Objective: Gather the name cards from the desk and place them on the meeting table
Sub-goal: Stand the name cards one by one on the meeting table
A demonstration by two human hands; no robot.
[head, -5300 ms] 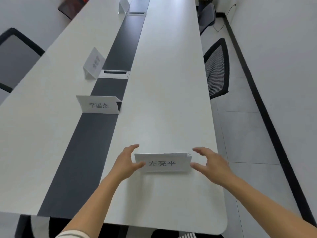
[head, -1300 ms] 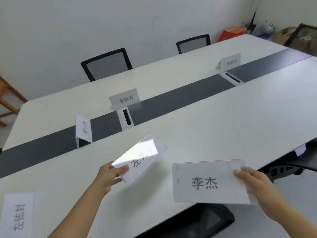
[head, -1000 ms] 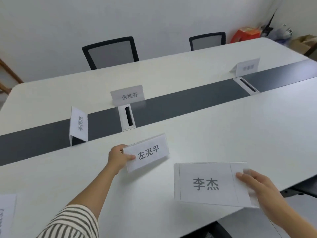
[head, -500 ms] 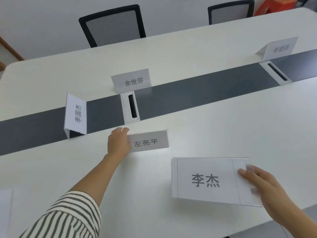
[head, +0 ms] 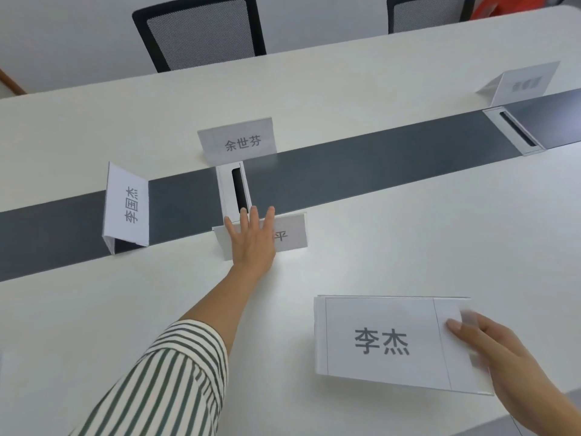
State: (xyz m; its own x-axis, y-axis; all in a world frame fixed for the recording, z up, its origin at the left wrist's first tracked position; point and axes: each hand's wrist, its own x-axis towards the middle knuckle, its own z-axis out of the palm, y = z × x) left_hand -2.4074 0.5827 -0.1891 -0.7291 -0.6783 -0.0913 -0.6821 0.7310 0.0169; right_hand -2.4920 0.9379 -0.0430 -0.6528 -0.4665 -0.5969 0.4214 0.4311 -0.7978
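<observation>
The left hand [head: 251, 237] lies open, fingers straight and slightly spread, over the face of a folded name card [head: 290, 236]. That card stands on the white surface [head: 408, 240], right at the near edge of the dark centre strip [head: 377, 165], and only the last printed character shows past the hand. The right hand [head: 503, 350] is well apart from it, near the front edge. It pinches a stack of flat cards [head: 380, 341] at its right end, thumb on top (the top sheet reads 李杰; I cannot tell whether the stack rests on the surface or is held just above it).

The left fingertips reach the near end of a cable slot [head: 235, 191], and a second card [head: 237, 141] stands just behind that slot. A third card [head: 127, 206] stands turned sideways on the strip, off to the left. A fourth card [head: 525, 83], blurred, stands far right by another slot [head: 515, 132]. Two mesh chairs [head: 201, 29] sit at the far side. The left arm wears a striped sleeve [head: 163, 382].
</observation>
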